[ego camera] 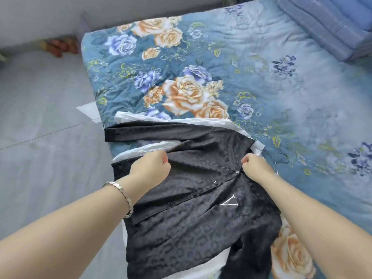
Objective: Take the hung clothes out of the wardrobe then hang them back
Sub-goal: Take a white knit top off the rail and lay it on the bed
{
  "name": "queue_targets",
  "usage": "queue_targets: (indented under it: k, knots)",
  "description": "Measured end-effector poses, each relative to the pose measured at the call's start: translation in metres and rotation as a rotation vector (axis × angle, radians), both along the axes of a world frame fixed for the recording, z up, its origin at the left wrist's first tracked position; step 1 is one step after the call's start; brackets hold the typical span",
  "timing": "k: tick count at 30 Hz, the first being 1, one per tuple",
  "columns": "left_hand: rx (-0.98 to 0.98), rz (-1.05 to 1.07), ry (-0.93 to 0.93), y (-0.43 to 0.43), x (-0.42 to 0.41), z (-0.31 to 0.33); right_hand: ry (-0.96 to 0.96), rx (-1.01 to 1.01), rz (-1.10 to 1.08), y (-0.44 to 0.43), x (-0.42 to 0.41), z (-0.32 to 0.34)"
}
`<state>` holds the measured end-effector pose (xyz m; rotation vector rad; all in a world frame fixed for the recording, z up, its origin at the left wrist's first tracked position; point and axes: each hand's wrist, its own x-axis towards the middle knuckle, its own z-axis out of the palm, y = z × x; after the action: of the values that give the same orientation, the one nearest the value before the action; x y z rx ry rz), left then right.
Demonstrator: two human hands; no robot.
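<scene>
The black shirt [181,228] with buttons and a white V lies at 6 o'clock on the flowery bed cover [261,77], its cloth pinched by the left hand [151,168] and the right hand [255,168], set apart.

Hidden under cloth, cut by the edges

The black shirt [191,218] covers most of a white garment [153,147] lying under it, and its lower part runs off the bottom edge. The left hand [150,168] and right hand [255,168] curl into the shirt's cloth with fingertips tucked under – the exact grip cannot be seen. Both arms are cut off by the frame. Only a thin dark wire [281,158] shows beside the right hand; whatever it joins is under the shirt. A folded blue blanket [332,33] is clipped by the top right corner. Pinkish things [58,47] on the floor past the bed [261,87] are too blurred to name.
</scene>
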<state>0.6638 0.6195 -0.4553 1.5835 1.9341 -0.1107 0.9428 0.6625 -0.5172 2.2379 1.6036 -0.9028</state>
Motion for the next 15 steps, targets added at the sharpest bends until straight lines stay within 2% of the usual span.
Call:
queue_targets:
  k: [3,5,12,15]
  knots:
    - [0.005,0.042,0.028,-0.004,-0.033,0.028,0.058,-0.104,0.278,0.014,-0.077,0.045]
    - [0.006,0.078,0.057,-0.012,-0.061,0.051,0.093,-0.103,0.457,0.014,-0.134,0.078]
    - [0.119,0.291,0.133,-0.086,-0.201,0.148,-0.006,0.045,1.078,-0.041,-0.347,0.207]
    - [0.222,0.412,0.199,-0.137,-0.276,0.195,0.043,0.171,1.205,-0.090,-0.440,0.258]
